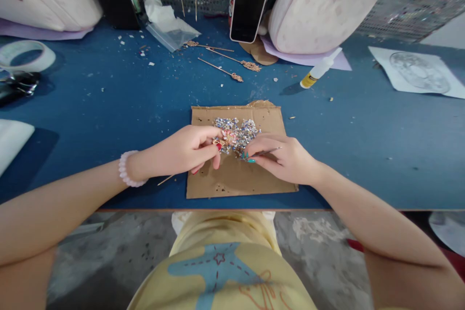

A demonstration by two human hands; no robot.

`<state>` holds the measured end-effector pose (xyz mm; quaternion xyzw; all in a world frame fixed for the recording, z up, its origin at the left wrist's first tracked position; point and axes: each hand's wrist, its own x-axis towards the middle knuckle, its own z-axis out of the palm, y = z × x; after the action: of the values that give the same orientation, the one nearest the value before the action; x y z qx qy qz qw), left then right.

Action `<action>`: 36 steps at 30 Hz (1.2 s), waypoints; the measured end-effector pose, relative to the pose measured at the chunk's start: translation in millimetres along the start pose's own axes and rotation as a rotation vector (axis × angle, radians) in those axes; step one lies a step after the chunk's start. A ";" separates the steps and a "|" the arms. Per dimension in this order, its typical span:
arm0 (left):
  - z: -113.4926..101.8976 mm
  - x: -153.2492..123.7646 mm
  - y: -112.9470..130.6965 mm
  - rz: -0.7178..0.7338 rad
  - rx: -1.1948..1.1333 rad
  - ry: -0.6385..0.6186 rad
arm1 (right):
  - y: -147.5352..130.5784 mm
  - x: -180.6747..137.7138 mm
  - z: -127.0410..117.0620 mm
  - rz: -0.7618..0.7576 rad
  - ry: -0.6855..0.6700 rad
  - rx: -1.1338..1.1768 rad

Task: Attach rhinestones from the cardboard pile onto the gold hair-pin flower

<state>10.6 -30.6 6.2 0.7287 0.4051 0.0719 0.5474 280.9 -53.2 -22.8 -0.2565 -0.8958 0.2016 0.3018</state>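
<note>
A brown cardboard sheet [236,179] lies on the blue table [109,101] in front of me, with a pile of small sparkling rhinestones [238,131] on its upper part. My left hand [185,151] is closed in a pinch on a gold hairpin ornament [221,143] at the pile's left edge; the pin's thin stem pokes out below the wrist. My right hand [281,157] is closed around thin metal tweezers [267,152], tips down at the pile's lower edge.
Several gold hairpins [232,60] lie behind the cardboard. A glue bottle [319,70] lies at the right, a phone [250,0] and pink bags [312,14] at the back, a tape roll [25,55] at the left, a printed paper [417,72] at far right.
</note>
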 end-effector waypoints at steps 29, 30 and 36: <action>0.9 1.8 -1.6 0.020 -0.011 0.003 | -0.1 -1.7 -0.8 0.019 -0.026 0.007; 0.7 1.7 -1.8 0.021 -0.012 0.002 | -0.2 -1.7 -0.7 0.021 -0.028 0.007; 0.1 1.1 -1.8 0.025 -0.019 0.004 | -0.2 -1.1 -0.4 -0.018 -0.007 -0.004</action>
<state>10.4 -29.8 4.3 0.7283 0.3962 0.0841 0.5527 281.8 -53.9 -22.9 -0.2484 -0.8995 0.1981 0.2999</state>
